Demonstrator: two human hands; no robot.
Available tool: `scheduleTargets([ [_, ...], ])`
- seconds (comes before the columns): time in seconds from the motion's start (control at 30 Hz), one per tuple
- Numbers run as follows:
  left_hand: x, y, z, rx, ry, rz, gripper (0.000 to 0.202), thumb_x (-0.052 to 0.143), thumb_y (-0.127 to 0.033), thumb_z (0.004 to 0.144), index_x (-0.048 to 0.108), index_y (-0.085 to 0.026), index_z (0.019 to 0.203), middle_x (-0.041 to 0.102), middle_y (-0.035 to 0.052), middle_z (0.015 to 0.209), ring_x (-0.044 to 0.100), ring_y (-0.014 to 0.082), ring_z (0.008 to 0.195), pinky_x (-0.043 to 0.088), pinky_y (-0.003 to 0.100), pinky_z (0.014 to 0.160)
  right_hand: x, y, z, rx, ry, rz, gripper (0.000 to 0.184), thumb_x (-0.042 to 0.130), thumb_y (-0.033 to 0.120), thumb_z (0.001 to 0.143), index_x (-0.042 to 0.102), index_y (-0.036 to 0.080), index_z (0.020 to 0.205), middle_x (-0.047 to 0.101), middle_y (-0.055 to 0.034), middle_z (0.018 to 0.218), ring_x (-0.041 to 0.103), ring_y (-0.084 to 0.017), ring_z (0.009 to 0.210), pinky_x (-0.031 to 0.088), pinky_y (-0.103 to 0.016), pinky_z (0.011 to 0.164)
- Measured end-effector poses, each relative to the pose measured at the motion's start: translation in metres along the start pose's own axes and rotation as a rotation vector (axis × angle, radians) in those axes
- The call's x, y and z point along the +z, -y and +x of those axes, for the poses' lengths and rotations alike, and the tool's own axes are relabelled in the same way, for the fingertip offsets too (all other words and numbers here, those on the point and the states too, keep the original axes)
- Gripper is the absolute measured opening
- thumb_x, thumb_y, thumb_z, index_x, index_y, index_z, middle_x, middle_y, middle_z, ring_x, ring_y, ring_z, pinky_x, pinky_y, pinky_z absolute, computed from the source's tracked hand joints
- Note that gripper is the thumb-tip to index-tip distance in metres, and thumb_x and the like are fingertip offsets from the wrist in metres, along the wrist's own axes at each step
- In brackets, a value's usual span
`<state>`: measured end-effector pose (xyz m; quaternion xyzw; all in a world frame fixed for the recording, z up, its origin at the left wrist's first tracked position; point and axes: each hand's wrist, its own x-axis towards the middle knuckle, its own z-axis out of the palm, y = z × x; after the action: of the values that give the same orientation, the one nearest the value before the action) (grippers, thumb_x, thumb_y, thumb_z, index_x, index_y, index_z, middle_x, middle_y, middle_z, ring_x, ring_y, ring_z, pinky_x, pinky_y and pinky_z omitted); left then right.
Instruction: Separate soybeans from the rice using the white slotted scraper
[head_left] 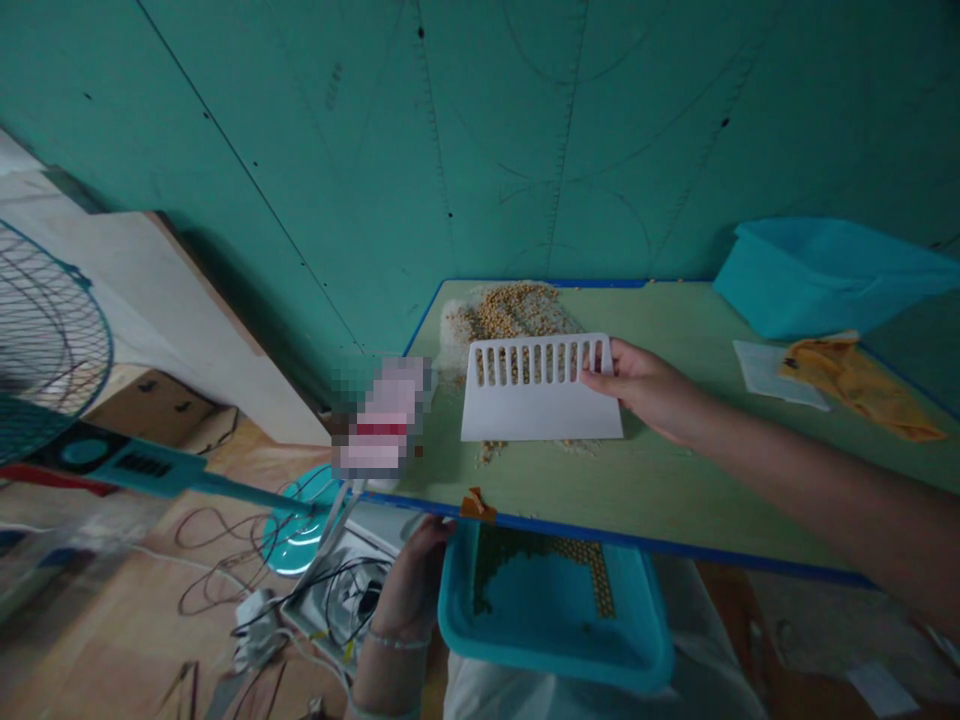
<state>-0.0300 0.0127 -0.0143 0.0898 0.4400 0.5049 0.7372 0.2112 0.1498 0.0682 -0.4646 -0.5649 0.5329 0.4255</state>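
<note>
My right hand (626, 378) grips the right end of a white slotted plate (540, 412), thumb in front near the slots. The plate stands tilted on the table, its row of slots along the top. Behind it spreads a heap of yellow beans (517, 305) mixed with pale, smaller grains; some show through the slots. My left hand (427, 545) holds the left rim of a blue tray (555, 645) just below the table's front edge, fingers partly hidden. Beans (600, 580) lie in the tray along its far and right sides.
On the table (697, 480), a blue bin (817, 285) stands back right beside a yellow cloth (862, 385). A blurred-out pink device (386, 420) is at the left edge. Below left are a fan (135, 460), cables and a power strip on the floor. A green wall rises behind.
</note>
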Motion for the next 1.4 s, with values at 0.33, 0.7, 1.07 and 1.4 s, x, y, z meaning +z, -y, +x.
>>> scheduleTargets([
  [0.33, -0.004, 0.003, 0.004, -0.035, 0.019, -0.047, 0.026, 0.062, -0.017, 0.067, 0.068, -0.017, 0.093, 0.073, 0.0056, 0.079, 0.064, 0.0280, 0.095, 0.048, 0.039, 0.087, -0.014, 0.007, -0.015, 0.107, 0.077, 0.033, 0.023, 0.072, 0.025, 0.062, 0.059, 0.022, 0.080, 0.070, 0.0005, 0.083, 0.063, -0.019, 0.082, 0.044, -0.038, 0.083],
  [0.7, 0.001, 0.001, 0.000, -0.054, 0.024, -0.028, 0.029, 0.062, -0.016, 0.068, 0.068, -0.019, 0.096, 0.073, 0.0054, 0.090, 0.066, 0.0270, 0.091, 0.048, 0.039, 0.088, -0.008, 0.004, -0.019, 0.119, 0.094, 0.073, 0.024, 0.071, 0.025, 0.062, 0.061, 0.022, 0.084, 0.069, 0.0013, 0.082, 0.062, -0.017, 0.079, 0.044, -0.036, 0.080],
  [1.07, 0.003, 0.006, 0.001, -0.035, 0.044, -0.052, 0.027, 0.061, -0.014, 0.067, 0.068, -0.018, 0.093, 0.073, 0.0042, 0.087, 0.065, 0.0252, 0.092, 0.048, 0.038, 0.086, -0.012, 0.000, -0.033, 0.162, 0.093, 0.030, 0.028, 0.072, 0.031, 0.061, 0.059, 0.023, 0.084, 0.068, 0.0006, 0.082, 0.061, -0.019, 0.080, 0.043, -0.035, 0.076],
  [1.4, 0.006, 0.012, 0.004, -0.007, 0.054, -0.036, 0.024, 0.059, -0.014, 0.066, 0.070, -0.016, 0.087, 0.074, 0.0054, 0.081, 0.066, 0.0264, 0.090, 0.049, 0.037, 0.085, -0.012, -0.001, -0.042, 0.189, 0.090, 0.054, 0.030, 0.073, 0.033, 0.059, 0.058, 0.023, 0.084, 0.068, 0.0005, 0.080, 0.061, -0.019, 0.076, 0.043, -0.033, 0.071],
])
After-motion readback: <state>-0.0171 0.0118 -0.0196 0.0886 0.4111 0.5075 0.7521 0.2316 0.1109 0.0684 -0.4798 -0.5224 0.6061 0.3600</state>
